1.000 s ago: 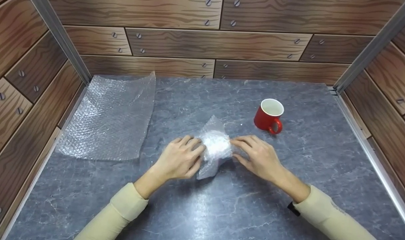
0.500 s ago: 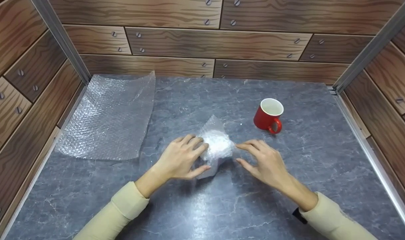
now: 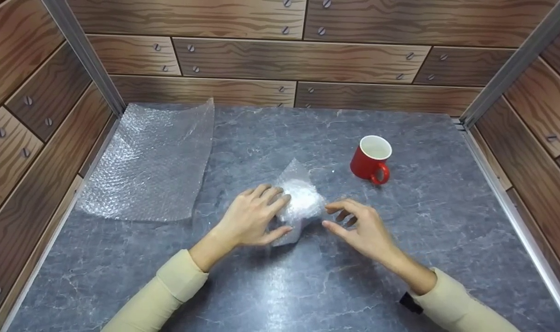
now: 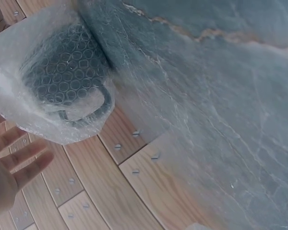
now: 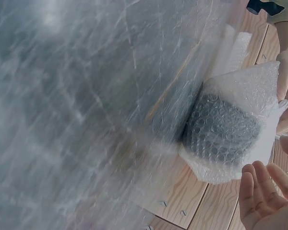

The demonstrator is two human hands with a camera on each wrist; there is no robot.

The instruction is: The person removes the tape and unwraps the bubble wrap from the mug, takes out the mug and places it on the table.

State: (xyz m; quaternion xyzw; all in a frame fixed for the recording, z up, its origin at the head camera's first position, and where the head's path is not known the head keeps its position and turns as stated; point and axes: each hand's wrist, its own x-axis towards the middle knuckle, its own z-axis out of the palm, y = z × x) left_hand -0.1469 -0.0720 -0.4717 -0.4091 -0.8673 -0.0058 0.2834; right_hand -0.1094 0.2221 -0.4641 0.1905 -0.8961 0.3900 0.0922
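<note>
A dark mug (image 4: 62,72) wrapped in bubble wrap (image 3: 303,201) stands on the table between the hands. Through the clear layers its handle shows in the left wrist view. My left hand (image 3: 248,220) rests its fingers against the left side of the wrap, thumb spread towards me. To the right, my right hand (image 3: 365,229) has loosely bent fingers and a thumb held apart, with nothing between them; its fingertips are close to the wrap, and whether they touch it I cannot tell. A pointed flap of wrap sticks out on the far side.
A red mug (image 3: 367,163), white inside, stands uncovered at the back right, handle towards me. One flat sheet of bubble wrap (image 3: 151,161) lies at the back left. Wood-patterned walls (image 3: 243,60) bound the grey marbled table (image 3: 280,295) at the back and sides.
My right hand has drawn away from the wrap's right edge, and its fingers have loosened. My left thumb has spread out from the fingers. The wrapped mug has barely moved.
</note>
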